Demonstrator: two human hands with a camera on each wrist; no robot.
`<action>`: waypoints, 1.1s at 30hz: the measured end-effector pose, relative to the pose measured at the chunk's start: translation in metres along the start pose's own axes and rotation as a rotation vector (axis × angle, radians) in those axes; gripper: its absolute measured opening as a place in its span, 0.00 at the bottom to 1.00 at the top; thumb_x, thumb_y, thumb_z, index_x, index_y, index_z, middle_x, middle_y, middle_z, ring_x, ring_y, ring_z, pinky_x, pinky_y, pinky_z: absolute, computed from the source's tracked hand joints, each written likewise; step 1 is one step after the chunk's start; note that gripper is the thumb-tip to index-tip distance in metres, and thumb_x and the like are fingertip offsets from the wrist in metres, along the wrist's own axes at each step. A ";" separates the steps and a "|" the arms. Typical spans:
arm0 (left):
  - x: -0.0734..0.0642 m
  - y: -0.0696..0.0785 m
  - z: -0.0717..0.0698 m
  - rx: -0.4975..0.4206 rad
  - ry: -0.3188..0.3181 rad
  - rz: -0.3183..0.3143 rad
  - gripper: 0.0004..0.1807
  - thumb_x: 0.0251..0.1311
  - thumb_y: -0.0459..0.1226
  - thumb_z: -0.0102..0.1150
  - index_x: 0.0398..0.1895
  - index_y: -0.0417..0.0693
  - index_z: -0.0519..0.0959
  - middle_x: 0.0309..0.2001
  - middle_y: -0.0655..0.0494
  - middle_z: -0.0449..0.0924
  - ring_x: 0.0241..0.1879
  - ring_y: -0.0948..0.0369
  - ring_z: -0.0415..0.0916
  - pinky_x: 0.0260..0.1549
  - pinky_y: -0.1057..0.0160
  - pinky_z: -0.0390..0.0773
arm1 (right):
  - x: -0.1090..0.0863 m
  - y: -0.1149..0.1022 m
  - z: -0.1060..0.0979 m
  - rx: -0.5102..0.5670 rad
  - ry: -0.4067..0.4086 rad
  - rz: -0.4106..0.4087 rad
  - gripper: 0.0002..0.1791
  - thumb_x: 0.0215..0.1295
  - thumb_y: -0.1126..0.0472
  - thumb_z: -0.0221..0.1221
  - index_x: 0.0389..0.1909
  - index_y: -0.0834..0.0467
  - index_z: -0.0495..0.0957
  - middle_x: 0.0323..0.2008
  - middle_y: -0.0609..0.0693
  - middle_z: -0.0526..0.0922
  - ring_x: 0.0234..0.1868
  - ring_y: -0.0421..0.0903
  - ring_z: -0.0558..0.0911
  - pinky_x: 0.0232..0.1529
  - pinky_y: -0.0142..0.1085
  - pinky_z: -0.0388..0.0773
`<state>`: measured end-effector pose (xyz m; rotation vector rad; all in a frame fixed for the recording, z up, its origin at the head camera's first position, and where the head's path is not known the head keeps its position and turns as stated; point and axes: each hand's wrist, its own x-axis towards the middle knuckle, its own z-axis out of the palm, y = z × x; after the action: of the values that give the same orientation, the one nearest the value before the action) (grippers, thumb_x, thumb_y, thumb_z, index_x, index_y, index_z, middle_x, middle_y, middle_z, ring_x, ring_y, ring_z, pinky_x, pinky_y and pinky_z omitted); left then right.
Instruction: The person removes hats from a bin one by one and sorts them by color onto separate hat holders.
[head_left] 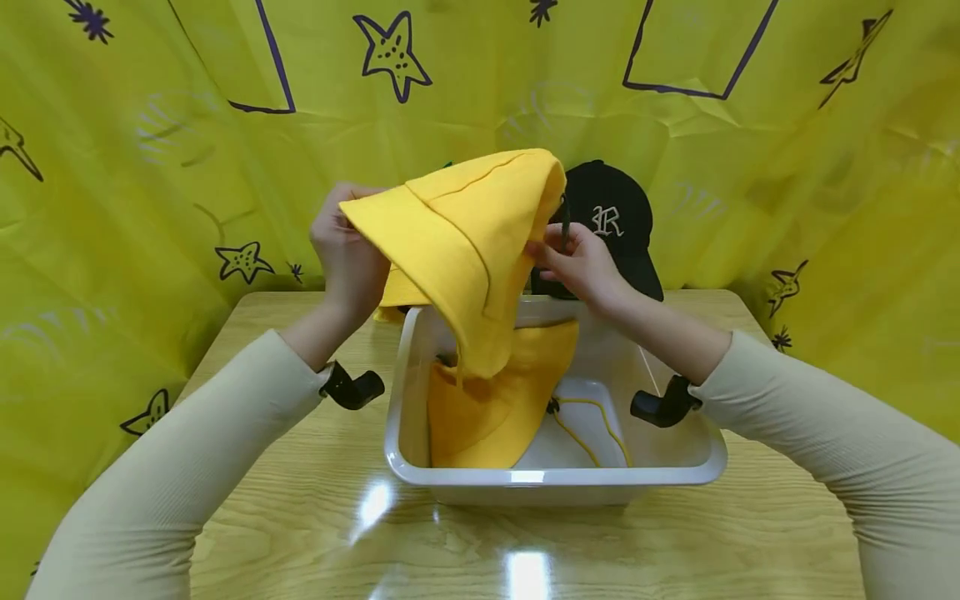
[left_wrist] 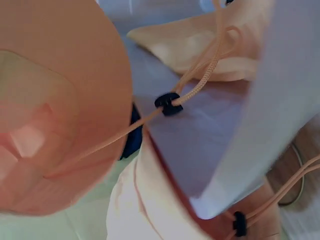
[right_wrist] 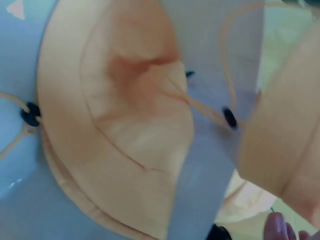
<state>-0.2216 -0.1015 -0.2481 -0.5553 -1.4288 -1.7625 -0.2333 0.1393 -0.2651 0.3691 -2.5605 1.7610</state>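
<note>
A yellow bucket hat point(head_left: 465, 250) with a stitched brim is raised over the white plastic bin point(head_left: 555, 477), tilted with its brim to the lower left. My left hand point(head_left: 352, 250) grips the brim's left edge, its fingers partly behind the cloth. At the hat's right edge, my right hand point(head_left: 581, 262) pinches the fabric between thumb and fingers. Inside the bin lies another yellow hat point(head_left: 487, 412), its yellow drawstring point(head_left: 603, 408) and black cord lock point(head_left: 553, 406) on the bin floor. The left wrist view shows a cord lock point(left_wrist: 169, 103) on a doubled cord.
Behind the bin stands a black cap point(head_left: 611, 212) with a pale letter on its front. More yellow fabric point(head_left: 402, 287) sits behind the bin's left corner, partly covered by the raised hat. The wooden table point(head_left: 300, 517) ends at a yellow patterned curtain point(head_left: 480, 75).
</note>
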 end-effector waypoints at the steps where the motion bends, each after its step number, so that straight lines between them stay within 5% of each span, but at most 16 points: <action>1: 0.003 0.000 0.002 -0.044 0.021 -0.021 0.11 0.53 0.19 0.55 0.22 0.40 0.78 0.24 0.62 0.78 0.25 0.66 0.72 0.27 0.70 0.72 | -0.003 0.002 0.001 -0.059 -0.011 -0.029 0.21 0.66 0.60 0.57 0.54 0.68 0.66 0.48 0.57 0.77 0.48 0.47 0.80 0.52 0.39 0.77; 4: 0.013 -0.001 0.007 -0.231 0.078 -0.090 0.14 0.53 0.16 0.51 0.20 0.40 0.78 0.23 0.56 0.79 0.22 0.63 0.73 0.25 0.69 0.74 | -0.013 0.008 0.004 -0.235 -0.064 -0.223 0.21 0.62 0.66 0.58 0.54 0.68 0.65 0.51 0.61 0.74 0.51 0.54 0.77 0.50 0.42 0.76; 8: 0.022 -0.001 0.009 -0.288 0.143 -0.152 0.17 0.54 0.15 0.49 0.17 0.43 0.75 0.17 0.54 0.75 0.17 0.63 0.72 0.19 0.68 0.74 | -0.026 0.011 0.012 -0.430 -0.159 -0.592 0.33 0.50 0.69 0.63 0.56 0.70 0.59 0.56 0.66 0.66 0.54 0.58 0.69 0.52 0.49 0.71; 10: 0.025 -0.003 0.009 -0.257 0.153 -0.165 0.17 0.54 0.16 0.51 0.17 0.45 0.73 0.16 0.54 0.73 0.16 0.62 0.73 0.17 0.66 0.76 | -0.031 0.009 0.019 -0.513 -0.154 -0.687 0.42 0.46 0.65 0.69 0.58 0.70 0.55 0.57 0.67 0.61 0.55 0.59 0.66 0.53 0.49 0.69; 13: 0.027 -0.004 0.007 -0.105 0.162 -0.165 0.16 0.52 0.20 0.57 0.17 0.47 0.71 0.15 0.55 0.73 0.15 0.62 0.75 0.16 0.65 0.78 | -0.035 0.005 0.029 -0.554 -0.062 -0.704 0.44 0.45 0.61 0.73 0.58 0.69 0.56 0.56 0.66 0.62 0.53 0.57 0.69 0.50 0.46 0.72; 17: 0.030 -0.003 0.002 -0.017 0.185 -0.190 0.12 0.50 0.24 0.60 0.18 0.46 0.72 0.19 0.53 0.75 0.16 0.60 0.78 0.19 0.65 0.80 | -0.032 0.001 0.026 -0.471 0.098 -0.741 0.25 0.51 0.71 0.65 0.49 0.70 0.66 0.44 0.62 0.72 0.42 0.53 0.76 0.42 0.41 0.77; 25: 0.042 0.001 -0.014 -0.138 0.239 -0.170 0.06 0.48 0.20 0.62 0.25 0.36 0.78 0.27 0.48 0.76 0.18 0.56 0.79 0.19 0.65 0.80 | -0.009 -0.012 -0.010 -0.391 0.406 -0.904 0.05 0.51 0.76 0.62 0.30 0.70 0.76 0.30 0.61 0.80 0.32 0.51 0.82 0.39 0.19 0.73; 29: 0.048 0.000 -0.019 -0.215 0.279 -0.080 0.09 0.49 0.14 0.57 0.22 0.33 0.78 0.27 0.48 0.73 0.24 0.57 0.76 0.23 0.66 0.78 | 0.001 -0.020 -0.024 -0.356 0.543 -0.885 0.04 0.52 0.75 0.62 0.28 0.71 0.76 0.30 0.62 0.81 0.31 0.52 0.82 0.38 0.17 0.73; 31: 0.049 0.000 -0.023 -0.183 0.277 -0.017 0.10 0.50 0.14 0.56 0.21 0.33 0.79 0.27 0.49 0.71 0.27 0.58 0.74 0.26 0.66 0.77 | 0.005 -0.022 -0.032 -0.343 0.604 -0.868 0.04 0.53 0.74 0.62 0.28 0.72 0.76 0.31 0.63 0.81 0.31 0.52 0.82 0.38 0.18 0.72; 33: 0.050 -0.001 -0.028 -0.051 0.266 0.065 0.08 0.51 0.17 0.58 0.21 0.34 0.81 0.25 0.54 0.70 0.28 0.60 0.73 0.30 0.67 0.76 | 0.009 -0.024 -0.040 -0.338 0.660 -0.864 0.04 0.54 0.74 0.61 0.28 0.73 0.76 0.32 0.64 0.81 0.32 0.54 0.81 0.39 0.19 0.71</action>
<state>-0.2482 -0.1433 -0.2192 -0.3725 -1.1728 -1.7522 -0.2418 0.1664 -0.2272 0.6201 -1.7554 0.9093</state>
